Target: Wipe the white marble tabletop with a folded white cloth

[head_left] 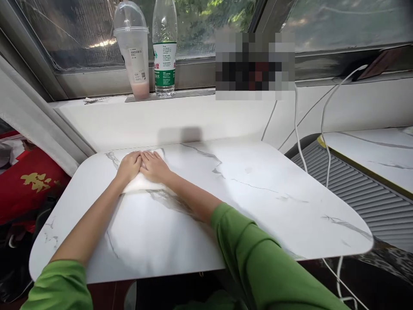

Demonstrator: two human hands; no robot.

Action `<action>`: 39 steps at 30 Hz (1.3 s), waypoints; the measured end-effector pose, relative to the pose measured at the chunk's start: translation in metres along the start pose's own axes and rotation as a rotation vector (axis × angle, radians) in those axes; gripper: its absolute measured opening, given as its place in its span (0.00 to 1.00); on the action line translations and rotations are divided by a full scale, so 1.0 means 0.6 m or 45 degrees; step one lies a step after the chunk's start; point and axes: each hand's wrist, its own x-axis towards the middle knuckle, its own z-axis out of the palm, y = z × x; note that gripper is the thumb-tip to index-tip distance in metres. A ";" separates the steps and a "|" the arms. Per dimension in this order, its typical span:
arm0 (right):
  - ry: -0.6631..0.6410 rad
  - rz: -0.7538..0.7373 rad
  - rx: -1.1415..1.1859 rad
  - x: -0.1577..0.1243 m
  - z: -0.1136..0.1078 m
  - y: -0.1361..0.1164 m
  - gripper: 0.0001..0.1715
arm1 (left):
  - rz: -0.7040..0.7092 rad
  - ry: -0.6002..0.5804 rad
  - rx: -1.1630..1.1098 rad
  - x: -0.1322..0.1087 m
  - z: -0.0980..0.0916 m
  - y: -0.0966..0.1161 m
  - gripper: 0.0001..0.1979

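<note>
Green sleeves (271, 258) reach over the near edge of a white table (322, 232), where a person bends both bare forearms toward a white cloth (140, 184) near the table's far edge, left of center. The cloth lies flat beneath the hands, its pale near part showing below the fingers and a corner beyond the right fingertips. The right hand (155, 165) rests palm down, its fingers extended and pressed together, the tips meeting the inner side of the left hand (129, 165). The left hand bears down beside it with its fingers close together; the angle hides their tips, so whether they curl into the fabric cannot be told.

The tabletop is smooth and glossy, with rounded corners and thin gray marble-like veining. At left sits a red item (16, 189) marked with a gold character. To the right, white cables (296, 125) hang past a gray ribbed panel (371, 202) below a second marble-patterned top (377, 146).

Behind the table, a plain white wall (226, 120) rises to a narrow sill (193, 92). On it, side by side, stand a clear, domed plastic cup (137, 64) with a little pink liquid at its base and a transparent bottle (165, 64) with a green-and-white label. Beyond is a metal-framed window (84, 34), greenery showing through its glass.
</note>
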 end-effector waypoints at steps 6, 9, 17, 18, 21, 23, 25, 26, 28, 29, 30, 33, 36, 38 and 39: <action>0.055 0.011 -0.001 0.074 0.014 0.019 0.34 | -0.096 0.030 -0.116 0.058 0.000 -0.039 0.22; 0.062 0.012 0.019 0.088 0.014 0.025 0.33 | -0.133 0.025 -0.116 0.070 0.001 -0.045 0.21; 0.107 0.012 0.030 0.067 0.013 0.021 0.30 | -0.291 0.161 -0.099 0.042 0.000 -0.033 0.22; 0.111 0.010 0.030 0.059 0.012 0.018 0.29 | -0.286 0.164 -0.072 0.032 -0.002 -0.027 0.22; 0.124 -0.027 0.032 0.027 0.010 0.001 0.28 | -0.189 0.155 -0.004 -0.008 -0.008 -0.009 0.21; 0.138 -0.055 0.039 0.000 0.009 -0.013 0.27 | -0.096 0.123 0.054 -0.041 -0.011 0.000 0.20; 0.155 -0.067 0.051 -0.030 0.009 -0.029 0.26 | -0.038 0.054 0.131 -0.077 -0.014 0.006 0.21; 0.163 -0.074 0.056 -0.045 0.009 -0.038 0.26 | -0.025 0.015 0.165 -0.096 -0.016 0.008 0.21; 0.177 -0.095 0.057 -0.073 0.008 -0.057 0.25 | -0.021 -0.048 0.217 -0.133 -0.021 0.011 0.24; 0.178 -0.111 0.051 -0.087 0.008 -0.067 0.25 | -0.024 -0.066 0.235 -0.152 -0.024 0.013 0.24; 0.173 -0.130 0.044 -0.100 0.007 -0.079 0.25 | -0.025 -0.077 0.250 -0.170 -0.028 0.015 0.25; 0.147 -0.168 0.028 -0.137 0.007 -0.116 0.26 | -0.021 -0.112 0.273 -0.224 -0.044 0.022 0.26; 0.118 -0.209 0.052 -0.171 0.011 -0.157 0.29 | 0.016 -0.110 0.275 -0.280 -0.062 0.024 0.27; 0.092 -0.258 0.086 -0.189 0.014 -0.185 0.30 | 0.019 -0.068 0.284 -0.319 -0.073 0.021 0.27; 0.079 -0.288 0.101 -0.195 0.016 -0.198 0.30 | 0.010 -0.044 0.289 -0.339 -0.078 0.017 0.27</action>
